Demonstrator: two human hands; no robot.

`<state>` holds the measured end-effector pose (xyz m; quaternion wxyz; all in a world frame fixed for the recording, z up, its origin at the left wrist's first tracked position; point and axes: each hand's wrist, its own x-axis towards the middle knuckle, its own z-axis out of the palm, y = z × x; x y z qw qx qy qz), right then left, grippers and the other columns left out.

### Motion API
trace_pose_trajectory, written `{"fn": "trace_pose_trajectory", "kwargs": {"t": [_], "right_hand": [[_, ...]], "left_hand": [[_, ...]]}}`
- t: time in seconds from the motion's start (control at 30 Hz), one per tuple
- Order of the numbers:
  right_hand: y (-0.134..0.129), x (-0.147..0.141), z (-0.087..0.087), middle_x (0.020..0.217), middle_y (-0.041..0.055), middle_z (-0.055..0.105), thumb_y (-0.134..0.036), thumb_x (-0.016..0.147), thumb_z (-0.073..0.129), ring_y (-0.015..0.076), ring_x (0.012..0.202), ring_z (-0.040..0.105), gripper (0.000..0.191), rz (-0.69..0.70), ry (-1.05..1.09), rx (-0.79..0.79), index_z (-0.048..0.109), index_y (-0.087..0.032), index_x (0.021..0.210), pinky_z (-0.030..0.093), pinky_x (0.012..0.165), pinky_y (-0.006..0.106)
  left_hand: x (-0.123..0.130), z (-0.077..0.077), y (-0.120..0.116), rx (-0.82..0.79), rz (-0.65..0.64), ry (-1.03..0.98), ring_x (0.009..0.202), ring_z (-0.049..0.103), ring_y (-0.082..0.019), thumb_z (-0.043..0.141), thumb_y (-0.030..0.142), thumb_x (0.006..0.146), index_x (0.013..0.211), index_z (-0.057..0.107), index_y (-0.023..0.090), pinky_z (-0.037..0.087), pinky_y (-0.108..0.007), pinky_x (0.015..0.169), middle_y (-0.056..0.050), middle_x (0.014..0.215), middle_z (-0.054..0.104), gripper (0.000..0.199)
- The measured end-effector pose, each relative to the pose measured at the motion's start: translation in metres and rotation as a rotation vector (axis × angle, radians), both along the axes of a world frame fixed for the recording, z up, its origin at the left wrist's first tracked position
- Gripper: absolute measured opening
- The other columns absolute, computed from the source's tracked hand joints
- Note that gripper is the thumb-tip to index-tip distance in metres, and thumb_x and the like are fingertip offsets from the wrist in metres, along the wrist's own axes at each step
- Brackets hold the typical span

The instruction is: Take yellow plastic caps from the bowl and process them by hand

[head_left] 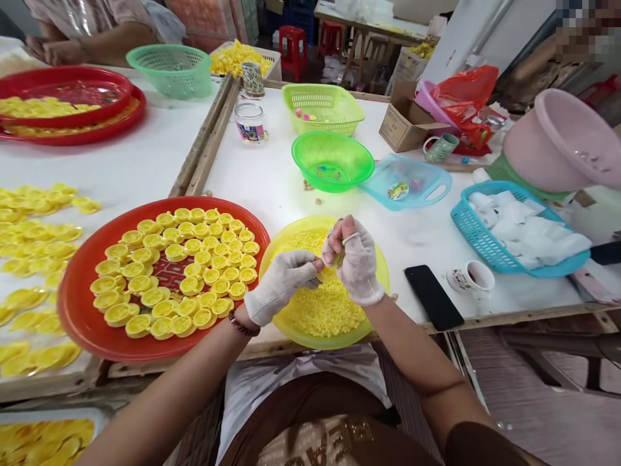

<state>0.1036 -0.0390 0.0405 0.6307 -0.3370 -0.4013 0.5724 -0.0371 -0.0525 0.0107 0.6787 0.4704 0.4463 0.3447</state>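
Observation:
Both hands wear white gloves with bare fingertips and meet above a yellow bowl (383, 278) full of small yellow pieces (330, 310). My left hand (286, 281) pinches at the near side of a small yellow piece (328, 273). My right hand (356, 259) has its fingers curled round the same piece, which they partly hide. Left of the bowl lies a red tray (77, 310) with rings of round yellow parts (208, 275) laid round its red patterned middle.
Behind the bowl are a green bowl (332, 158) and a blue board (412, 184). A phone (433, 296), a cup (478, 277) and a blue basket (490, 239) stand at the right. A person's hands (58, 50) show at the far left.

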Motion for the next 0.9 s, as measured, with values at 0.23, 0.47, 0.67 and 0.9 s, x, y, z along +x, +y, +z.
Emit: {"fn": "trace_pose_trajectory", "kwargs": {"t": [0.23, 0.47, 0.67, 0.9], "right_hand": [[0.000, 0.018, -0.003, 0.055, -0.0098, 0.030, -0.059, 0.092, 0.061, 0.0055, 0.041, 0.028, 0.044, -0.018, 0.040, -0.066, 0.044, -0.023, 0.074, 0.021, 0.040, 0.020], [-0.021, 0.044, -0.021, 0.068, -0.0062, 0.046, -0.041, 0.082, 0.075, 0.0087, 0.057, 0.039, 0.027, 0.090, -0.625, -0.027, 0.057, -0.022, 0.088, 0.034, 0.052, 0.022], [-0.026, 0.052, -0.035, 0.070, -0.0043, 0.053, -0.037, 0.093, 0.060, 0.0107, 0.060, 0.046, 0.015, 0.287, -0.682, -0.064, 0.057, -0.022, 0.093, 0.036, 0.055, 0.024], [-0.032, 0.065, -0.034, 0.079, -0.0001, 0.060, -0.029, 0.097, 0.053, 0.0148, 0.071, 0.054, 0.011, 0.178, -0.988, 0.058, 0.061, -0.021, 0.096, 0.042, 0.068, 0.029]], "left_hand": [[-0.003, 0.003, 0.000, -0.001, -0.003, 0.013, 0.068, 0.060, -0.012, 0.079, 0.046, 0.073, 0.081, 0.068, 0.013, 0.055, -0.024, 0.068, -0.001, 0.074, 0.061, 0.036], [-0.004, 0.007, -0.003, 0.116, 0.070, 0.090, 0.073, 0.060, -0.013, 0.074, 0.039, 0.077, 0.083, 0.073, 0.013, 0.052, -0.024, 0.070, -0.004, 0.079, 0.068, 0.027], [-0.003, 0.009, -0.003, 0.147, 0.072, 0.177, 0.065, 0.060, -0.013, 0.071, 0.038, 0.076, 0.078, 0.070, 0.013, 0.052, -0.024, 0.064, -0.003, 0.070, 0.065, 0.026], [-0.025, 0.026, -0.013, 0.204, 0.134, 0.287, 0.063, 0.060, -0.014, 0.065, 0.037, 0.080, 0.080, 0.065, 0.014, 0.050, -0.025, 0.061, -0.003, 0.067, 0.063, 0.023]]}}
